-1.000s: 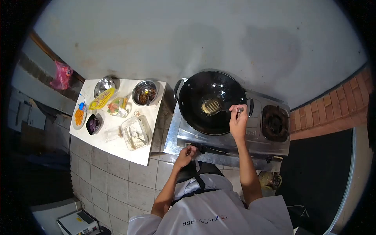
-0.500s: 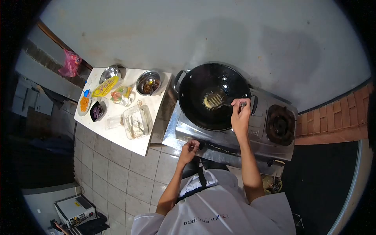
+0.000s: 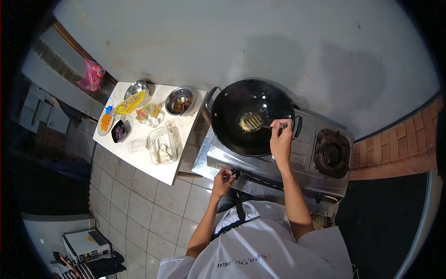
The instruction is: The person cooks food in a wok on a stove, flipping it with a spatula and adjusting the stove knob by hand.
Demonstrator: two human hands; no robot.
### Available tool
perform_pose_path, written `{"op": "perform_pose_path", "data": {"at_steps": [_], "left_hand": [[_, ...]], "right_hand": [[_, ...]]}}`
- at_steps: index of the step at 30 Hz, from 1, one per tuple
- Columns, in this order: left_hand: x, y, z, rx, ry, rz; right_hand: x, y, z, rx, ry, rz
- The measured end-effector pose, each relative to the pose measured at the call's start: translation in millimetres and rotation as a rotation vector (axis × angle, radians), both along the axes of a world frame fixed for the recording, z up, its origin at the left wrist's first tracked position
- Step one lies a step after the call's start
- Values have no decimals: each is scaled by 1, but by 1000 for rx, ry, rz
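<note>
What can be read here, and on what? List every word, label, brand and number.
Yellow packet: looks like "erli" mid-word; the outer letters are unclear.
Stove: seems to end in "ai"; the start is hidden.
Shirt: dark lettering, too blurred to read surely.
White machine: markings too small.

A white-topped bench [image 3: 168, 174] stands at the left. Along its far side sit two metal bowls: the left bowl [image 3: 136, 88] and the right bowl [image 3: 171, 98], which holds something dark brown [image 3: 179, 107]. Nearer lie a yellow packet [image 3: 130, 103] and a clear plastic package [image 3: 148, 115] showing red and green. At the left end, a plate [image 3: 101, 131] of orange pieces [image 3: 106, 122] is beside a black bowl [image 3: 114, 137] of purple pieces [image 3: 121, 131]. Near the front is a clear rectangular tub [image 3: 176, 139] with white contents [image 3: 161, 151]. To the right, a metal surface [image 3: 201, 162] carries a silver stove [image 3: 302, 149], a black wok [image 3: 227, 135] on its left side.
</note>
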State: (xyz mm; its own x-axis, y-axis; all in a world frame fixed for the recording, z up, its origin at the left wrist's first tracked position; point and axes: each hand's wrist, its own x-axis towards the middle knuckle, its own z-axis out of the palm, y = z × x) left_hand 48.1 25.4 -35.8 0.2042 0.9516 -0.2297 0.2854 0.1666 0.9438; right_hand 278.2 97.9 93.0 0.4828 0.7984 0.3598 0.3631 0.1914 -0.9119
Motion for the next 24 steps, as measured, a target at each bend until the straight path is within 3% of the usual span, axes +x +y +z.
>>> {"op": "perform_pose_path", "data": {"at_steps": [7, 16, 24], "left_hand": [[4, -4, -3, 5, 52, 67], [6, -6, 1, 32, 80, 91], [6, -6, -3, 40, 122, 91]], "right_hand": [[0, -1, 5, 56, -47, 8], [12, 3, 27, 69, 124, 78], [28, -5, 25, -43, 73, 101]]}}
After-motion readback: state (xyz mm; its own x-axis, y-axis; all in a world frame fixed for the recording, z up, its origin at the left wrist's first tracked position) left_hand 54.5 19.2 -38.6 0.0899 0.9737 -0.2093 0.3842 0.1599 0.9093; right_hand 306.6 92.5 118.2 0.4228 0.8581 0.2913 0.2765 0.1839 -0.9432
